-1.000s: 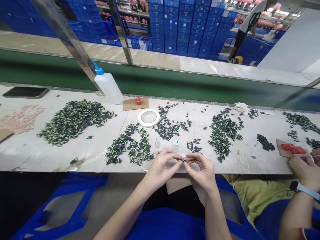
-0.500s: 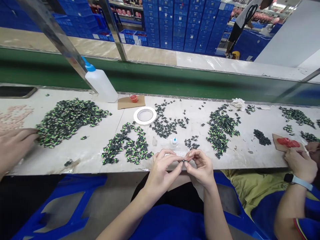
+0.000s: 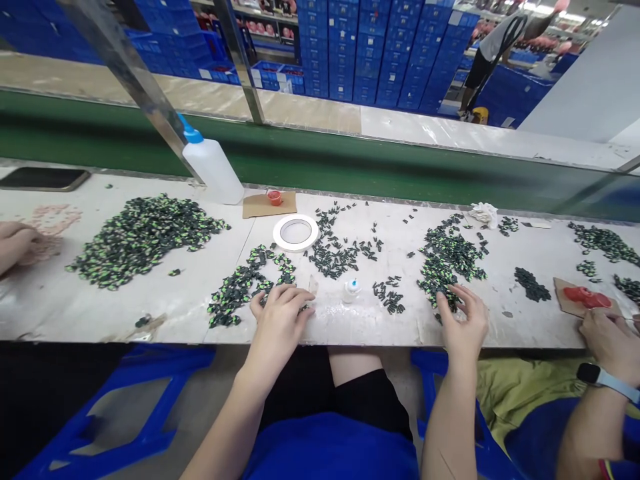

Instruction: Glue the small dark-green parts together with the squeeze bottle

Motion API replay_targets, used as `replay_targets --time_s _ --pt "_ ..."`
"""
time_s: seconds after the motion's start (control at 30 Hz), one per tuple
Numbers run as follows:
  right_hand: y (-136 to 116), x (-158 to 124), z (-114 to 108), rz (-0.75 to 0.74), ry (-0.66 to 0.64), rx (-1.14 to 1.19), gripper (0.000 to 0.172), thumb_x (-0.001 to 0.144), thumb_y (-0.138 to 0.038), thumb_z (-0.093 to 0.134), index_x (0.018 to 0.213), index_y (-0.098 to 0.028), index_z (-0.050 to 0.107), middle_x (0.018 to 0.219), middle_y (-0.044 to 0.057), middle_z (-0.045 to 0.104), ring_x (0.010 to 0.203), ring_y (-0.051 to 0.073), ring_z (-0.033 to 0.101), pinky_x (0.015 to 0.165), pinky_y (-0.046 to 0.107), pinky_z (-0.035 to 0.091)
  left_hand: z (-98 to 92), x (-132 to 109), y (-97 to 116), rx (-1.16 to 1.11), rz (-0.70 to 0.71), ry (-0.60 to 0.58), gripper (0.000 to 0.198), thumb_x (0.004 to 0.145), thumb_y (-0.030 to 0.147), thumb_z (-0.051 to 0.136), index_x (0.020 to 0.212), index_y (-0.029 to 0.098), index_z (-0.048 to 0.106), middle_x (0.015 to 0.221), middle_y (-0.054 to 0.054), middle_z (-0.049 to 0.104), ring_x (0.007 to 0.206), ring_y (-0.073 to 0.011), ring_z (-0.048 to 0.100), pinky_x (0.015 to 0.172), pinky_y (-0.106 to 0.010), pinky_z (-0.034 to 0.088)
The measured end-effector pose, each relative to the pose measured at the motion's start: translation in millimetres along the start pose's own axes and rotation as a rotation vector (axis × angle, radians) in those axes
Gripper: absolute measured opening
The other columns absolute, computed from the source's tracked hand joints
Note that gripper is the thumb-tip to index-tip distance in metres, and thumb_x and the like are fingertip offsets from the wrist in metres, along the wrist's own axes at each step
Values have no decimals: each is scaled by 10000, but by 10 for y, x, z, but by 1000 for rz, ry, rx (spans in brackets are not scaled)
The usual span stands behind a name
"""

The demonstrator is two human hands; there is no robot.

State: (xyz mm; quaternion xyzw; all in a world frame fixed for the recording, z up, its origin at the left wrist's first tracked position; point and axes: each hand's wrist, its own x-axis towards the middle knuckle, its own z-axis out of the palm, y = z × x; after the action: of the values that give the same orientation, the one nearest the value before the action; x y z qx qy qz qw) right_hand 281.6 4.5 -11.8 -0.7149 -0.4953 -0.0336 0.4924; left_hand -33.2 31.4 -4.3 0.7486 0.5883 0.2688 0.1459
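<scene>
The person's hands are apart over the desk (image 3: 380, 328). The right hand (image 3: 464, 317) is at the near end of the right pile (image 3: 444, 267) of black-and-green pieces, its thumb and fingers spread around a few of them, so its grip looks apart. The left hand (image 3: 283, 313) curls over the near edge of the left pile (image 3: 233, 293), also black and green. A dark bit shows by its fingertips, but I cannot tell whether the grip is clamped on it.

As for progress, many pieces lie in both piles, and plain dark bits (image 3: 333, 257) are scattered between them, with a small cluster (image 3: 389, 295) nearer the front edge. To judge by this, the work is well under way and far from used up. Which pile counts as finished cannot be told; the pieces are too small to compare. No joined piece is plainly visible in either hand. The small bottle (image 3: 351, 289) stands upright between the hands, untouched, and the tape roll (image 3: 295, 233) lies flat behind it.
</scene>
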Motion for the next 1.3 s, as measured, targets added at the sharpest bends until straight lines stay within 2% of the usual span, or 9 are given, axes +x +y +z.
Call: replay_targets --time_s 0.13,0.3,0.47,0.63,0.7,0.8,0.93,1.03,1.3 --pt "-302 -162 293 -242 -168 -29 455 755 -519 672 1069 -192 645 1084 112 618 1087 290 489 942 510 408 13 -44 -49 82 12 -26 60 796 204 636 851 211 658 940 -64 684 1055 -327 499 928 -532 200" --pt "-589 -396 689 -341 -424 62 581 722 -503 718 1199 -208 565 1162 110 572 1207 325 387 978 502 403 74 -59 -45 143 -51 45 128 796 302 652 766 180 628 918 -99 667 1039 -340 482 893 -509 253" --pt "-684 -439 850 -344 -507 159 279 790 -364 677 1001 -202 594 1125 95 599 1207 316 406 1004 510 385 118 -36 -40 74 -45 47 55 767 180 633 714 183 618 858 -84 668 975 -312 497 863 -478 280" --pt "-733 -453 733 -149 -540 384 248 770 -307 664 924 -195 505 1091 92 641 1157 254 531 952 435 451 143 -13 -22 -12 -105 20 111 789 158 612 749 222 692 834 -76 677 939 -302 495 820 -469 269" --pt "-710 -462 642 -8 -547 475 278 740 -313 691 887 -191 488 996 80 664 971 217 627 843 371 507 158 4 7 -40 -113 -8 147 803 146 599 759 238 704 837 -65 684 930 -293 498 810 -464 258" --pt "-627 -465 514 118 -491 549 310 677 -321 740 859 -175 535 812 45 656 705 169 625 633 279 503 206 45 83 -117 -60 -95 185 821 117 568 796 245 700 871 -49 697 940 -272 516 813 -445 256" --pt "-504 -477 422 238 -301 715 268 687 -346 720 840 -151 619 762 44 659 667 162 604 608 259 476 305 101 234 -250 -30 -197 191 794 87 601 901 229 672 902 -35 707 940 -240 562 846 -425 267" --pt "-474 -508 419 326 -246 721 262 728 -389 677 783 -138 625 705 42 644 623 150 583 589 254 467 355 121 332 -312 -45 -228 233 780 77 633 965 217 661 881 -23 709 940 -223 584 865 -411 278" --pt "-588 -580 473 259 -232 417 342 735 -451 640 645 -134 546 552 15 564 506 120 511 486 217 414 402 112 352 -326 -75 -171 209 766 103 683 951 201 672 859 -22 714 874 -190 624 920 -413 281"
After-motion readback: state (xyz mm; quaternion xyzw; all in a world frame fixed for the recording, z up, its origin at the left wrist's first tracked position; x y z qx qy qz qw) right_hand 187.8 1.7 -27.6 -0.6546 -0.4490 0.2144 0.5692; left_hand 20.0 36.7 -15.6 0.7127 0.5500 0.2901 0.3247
